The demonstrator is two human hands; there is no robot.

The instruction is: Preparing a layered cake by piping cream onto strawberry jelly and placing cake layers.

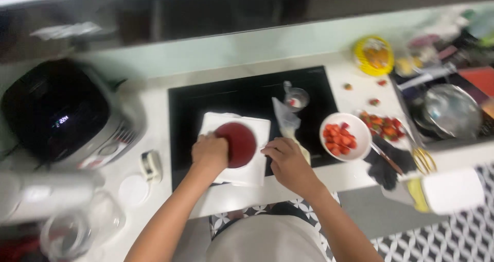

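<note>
The left hand (209, 151) rests on the left edge of a round dark-red cake (236, 143), its grip curled against the rim, though the blur hides whether the fingers actually clasp it or only press on it. The cake sits on a square white board (257, 128) that lies on the black cooktop (247, 94) set into the white tabletop (154, 102). The right hand (288, 161) is just beside the cake's right edge, its grip closed around the lower end of a clear piping bag (286, 119) that stands up tilted behind the fingers. Behind the bag, on the cooktop, stands 1 small metal cup (297, 98). To the right, a white bowl (360, 131) of cut strawberries (339, 138) overlaps the cooktop's corner, and a plate with more strawberry pieces (383, 125) lies just beyond it. A dark cloth (386, 164) lies near the tabletop's front edge, below the bowl. At far left stands a black-and-white electric cooker (62, 112), well apart from the hands, with a glass jar (77, 231) nearer the front edge.
</note>
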